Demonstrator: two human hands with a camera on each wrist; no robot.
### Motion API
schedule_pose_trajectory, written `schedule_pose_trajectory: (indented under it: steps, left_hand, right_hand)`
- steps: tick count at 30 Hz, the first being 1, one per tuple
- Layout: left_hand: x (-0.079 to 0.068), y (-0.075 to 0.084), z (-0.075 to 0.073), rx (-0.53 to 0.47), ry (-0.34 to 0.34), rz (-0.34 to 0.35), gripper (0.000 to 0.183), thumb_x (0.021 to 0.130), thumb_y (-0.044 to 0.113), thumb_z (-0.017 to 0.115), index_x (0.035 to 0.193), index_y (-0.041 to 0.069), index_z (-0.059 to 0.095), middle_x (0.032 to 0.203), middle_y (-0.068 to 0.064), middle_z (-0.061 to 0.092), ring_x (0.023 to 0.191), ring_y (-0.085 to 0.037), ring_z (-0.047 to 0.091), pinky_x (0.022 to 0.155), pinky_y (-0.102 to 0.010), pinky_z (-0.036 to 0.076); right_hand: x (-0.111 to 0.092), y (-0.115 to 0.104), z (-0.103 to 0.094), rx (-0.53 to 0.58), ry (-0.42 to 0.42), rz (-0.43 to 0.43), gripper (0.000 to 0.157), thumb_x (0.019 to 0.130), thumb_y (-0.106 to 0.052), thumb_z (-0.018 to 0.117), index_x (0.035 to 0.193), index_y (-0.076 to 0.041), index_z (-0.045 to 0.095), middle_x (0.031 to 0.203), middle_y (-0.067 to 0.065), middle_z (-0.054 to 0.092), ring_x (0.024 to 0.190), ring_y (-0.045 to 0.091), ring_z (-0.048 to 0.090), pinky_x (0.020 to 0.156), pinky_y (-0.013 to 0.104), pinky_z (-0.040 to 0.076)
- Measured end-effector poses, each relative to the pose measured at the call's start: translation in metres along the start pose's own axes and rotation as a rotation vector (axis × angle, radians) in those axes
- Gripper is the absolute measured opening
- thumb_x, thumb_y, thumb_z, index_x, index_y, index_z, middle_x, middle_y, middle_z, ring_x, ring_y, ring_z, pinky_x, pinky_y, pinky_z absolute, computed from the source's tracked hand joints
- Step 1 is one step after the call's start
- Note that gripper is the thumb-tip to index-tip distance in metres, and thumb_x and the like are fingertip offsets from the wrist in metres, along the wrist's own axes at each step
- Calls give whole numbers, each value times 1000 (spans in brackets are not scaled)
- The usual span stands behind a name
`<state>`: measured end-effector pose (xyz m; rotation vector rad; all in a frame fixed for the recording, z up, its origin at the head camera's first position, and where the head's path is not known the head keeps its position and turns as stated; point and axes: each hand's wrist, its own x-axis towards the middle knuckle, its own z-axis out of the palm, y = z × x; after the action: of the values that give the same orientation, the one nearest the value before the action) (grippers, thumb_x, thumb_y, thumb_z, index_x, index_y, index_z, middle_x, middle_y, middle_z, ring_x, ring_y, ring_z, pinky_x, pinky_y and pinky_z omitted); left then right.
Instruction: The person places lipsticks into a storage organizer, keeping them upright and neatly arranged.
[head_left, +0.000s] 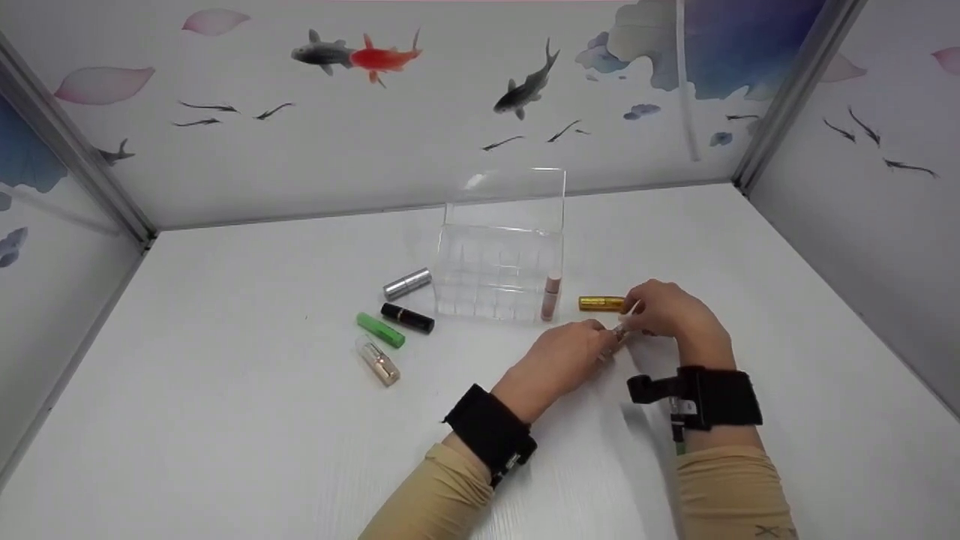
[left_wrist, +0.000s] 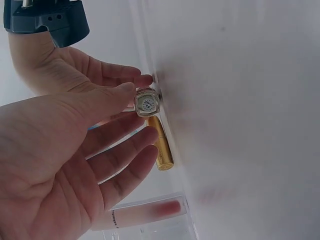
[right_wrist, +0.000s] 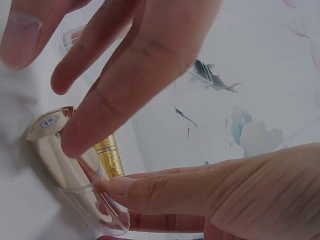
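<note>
While my left hand pinches the shiny lipstick tube, its other fingers loosely apart, my right hand has thumb and fingers closed on its clear end. Here it is between both hands, close to the white table, near the golden tube, right of the clear box.

I see passing room at left across the white tabletop
Clear organizer stands beyond the left hand, gold tube beside the right hand.
</note>
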<state>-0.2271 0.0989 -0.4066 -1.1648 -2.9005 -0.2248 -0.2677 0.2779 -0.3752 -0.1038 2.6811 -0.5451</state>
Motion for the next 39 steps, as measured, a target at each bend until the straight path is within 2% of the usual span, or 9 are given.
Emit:
schedule_pose_trajectory:
  steps: [7, 12, 18, 23, 29, 34, 39]
  left_hand:
    - [-2, -3, 1, -64, 52, -17, 19, 98, 15, 64, 116, 15, 70, 108, -3, 70, 95, -13, 70, 76, -20, 56]
    - [-3, -5, 2, -56, 62, -27, 14, 97, 14, 65, 111, 12, 68, 103, -5, 69, 89, -13, 68, 72, -20, 55]
    - [-3, -6, 2, -44, 46, -44, 13, 98, 11, 61, 109, 11, 67, 101, -6, 68, 88, -13, 67, 69, -20, 54]
    - [-3, -9, 0, -59, 86, -52, 14, 97, 5, 60, 109, 9, 65, 101, -6, 69, 88, -14, 68, 70, -21, 54]
    - [-3, -13, -8, -91, 160, -114, 14, 95, 9, 66, 109, 10, 63, 106, -5, 69, 96, -16, 69, 76, -25, 57]
    - [-9, -24, -23, -157, 283, -134, 14, 93, 17, 70, 101, 11, 60, 92, -2, 68, 81, -13, 66, 65, -22, 52]
    - [-16, -40, -35, -266, 383, -130, 14, 93, 20, 71, 99, 12, 60, 91, 0, 69, 80, -10, 66, 65, -18, 50]
  right_hand:
    - [-1, -6, 2, 6, -30, -29, 28, 91, -8, 67, 117, 3, 69, 111, 21, 70, 85, 22, 66, 71, 27, 50]
    - [0, -9, 3, -27, -61, -42, 26, 86, 0, 68, 112, 0, 71, 102, 16, 71, 81, 20, 60, 69, 26, 48]
    - [2, -10, 6, -54, -86, -73, 25, 82, 5, 67, 106, -3, 71, 104, 15, 69, 83, 20, 59, 70, 27, 48]
    - [1, -11, 3, -21, -71, -121, 19, 84, -1, 70, 103, -5, 71, 111, 17, 69, 88, 22, 61, 73, 30, 50]
    - [-8, -16, -6, 59, 25, -230, 17, 87, -6, 72, 104, -4, 72, 106, 14, 71, 93, 23, 65, 79, 35, 52]
    - [-17, -27, -13, 128, 139, -330, 21, 89, -6, 70, 110, -6, 73, 104, 9, 74, 93, 19, 68, 83, 36, 53]
    - [-23, -42, -14, 200, 221, -408, 25, 92, -4, 68, 117, -5, 70, 111, 12, 73, 97, 22, 71, 82, 31, 54]
